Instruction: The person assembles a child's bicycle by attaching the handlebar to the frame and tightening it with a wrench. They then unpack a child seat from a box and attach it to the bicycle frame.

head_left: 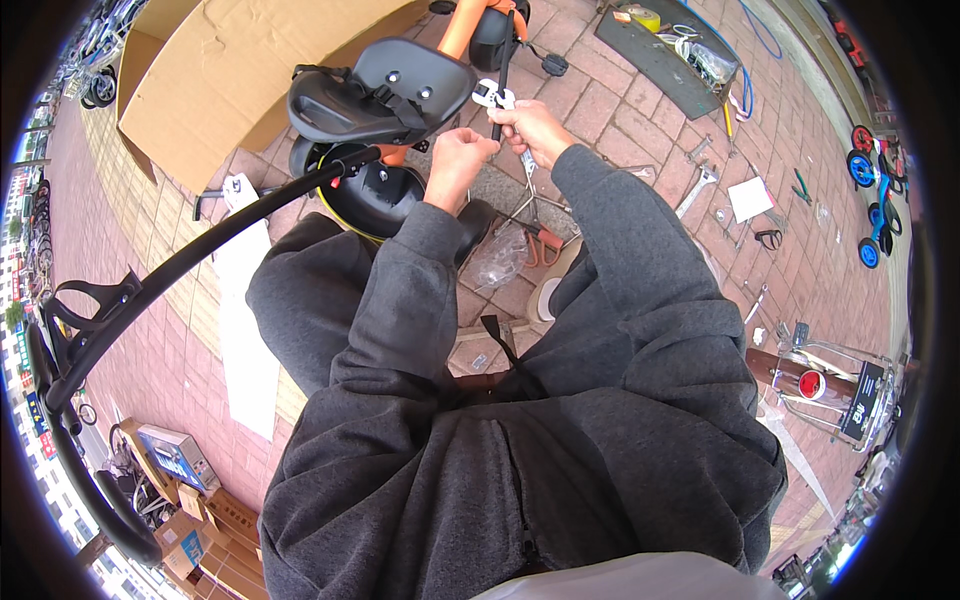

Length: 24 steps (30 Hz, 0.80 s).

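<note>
Head view, right hand (533, 127) gripping wrench (497, 98)

Both hands at the child's tricycle seat (385, 88), left hand (458, 160) just left of right hand (530, 125), adjustable wrench (493, 96) between seat and right hand. Cardboard box (230, 70) behind the seat, toward the pavement's far left. Tool tray (665, 55) far right; spanner (697, 187) nearer, right of the hands.

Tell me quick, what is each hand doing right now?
Left hand: closed in a fist beside the black seat; what it grips cannot be told.
Right hand: closed on an adjustable wrench at a black rod.
</note>
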Each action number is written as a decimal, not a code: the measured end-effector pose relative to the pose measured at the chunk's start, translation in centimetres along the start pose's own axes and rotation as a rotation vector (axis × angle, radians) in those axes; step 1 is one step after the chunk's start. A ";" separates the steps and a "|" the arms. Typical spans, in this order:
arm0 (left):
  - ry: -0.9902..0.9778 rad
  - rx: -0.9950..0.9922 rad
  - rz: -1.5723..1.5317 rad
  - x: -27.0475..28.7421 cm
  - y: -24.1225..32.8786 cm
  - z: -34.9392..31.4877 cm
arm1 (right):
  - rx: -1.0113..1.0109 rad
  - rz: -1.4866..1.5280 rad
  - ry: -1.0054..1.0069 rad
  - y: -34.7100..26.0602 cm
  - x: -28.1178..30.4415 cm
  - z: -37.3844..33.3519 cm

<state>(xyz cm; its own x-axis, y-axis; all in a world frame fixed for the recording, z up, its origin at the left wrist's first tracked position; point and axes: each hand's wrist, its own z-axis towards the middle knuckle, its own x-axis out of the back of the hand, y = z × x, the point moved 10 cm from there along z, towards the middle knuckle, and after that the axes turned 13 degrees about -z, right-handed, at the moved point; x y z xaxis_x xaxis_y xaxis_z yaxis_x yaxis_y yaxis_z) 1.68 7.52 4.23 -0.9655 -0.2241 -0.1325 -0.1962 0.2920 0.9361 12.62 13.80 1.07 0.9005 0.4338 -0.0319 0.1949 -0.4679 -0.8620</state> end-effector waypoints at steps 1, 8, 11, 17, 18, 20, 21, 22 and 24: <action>0.000 0.014 -0.011 0.1 -0.1 -0.1 | -0.002 -0.014 0.007 0.0 0.0 0.0; -0.022 0.055 -0.071 -0.3 -0.4 -0.5 | -0.002 -0.028 0.017 0.1 0.0 -0.1; -0.049 0.092 -0.098 -0.6 -0.8 -0.5 | -0.004 -0.034 0.017 0.2 0.0 0.0; -0.014 0.137 -0.166 -0.4 -1.3 -0.7 | 0.008 -0.006 -0.003 0.0 -0.2 -0.1; -0.045 0.105 -0.139 -0.6 -1.0 -0.7 | 0.011 -0.001 -0.004 -0.1 -0.2 -0.2; -0.081 0.078 -0.135 -0.9 -0.8 -0.8 | -0.005 0.020 -0.019 -0.1 -0.4 -0.5; -0.085 0.082 -0.158 -0.9 -0.9 -0.8 | -0.012 0.030 -0.026 -0.1 -0.5 -0.6; -0.094 0.068 -0.184 -0.9 -0.9 -0.7 | -0.042 0.051 -0.072 0.1 -1.0 -0.7; -0.096 0.061 -0.201 -0.6 -1.1 -0.6 | -0.095 0.091 -0.147 0.6 -1.8 -1.0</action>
<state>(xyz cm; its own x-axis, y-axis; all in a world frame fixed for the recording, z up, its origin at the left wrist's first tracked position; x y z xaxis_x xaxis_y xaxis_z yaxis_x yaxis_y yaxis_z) 2.60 6.81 3.48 -0.9173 -0.1951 -0.3471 -0.3932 0.3069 0.8667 11.51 11.95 1.18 0.8511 0.4905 -0.1873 0.1570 -0.5782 -0.8006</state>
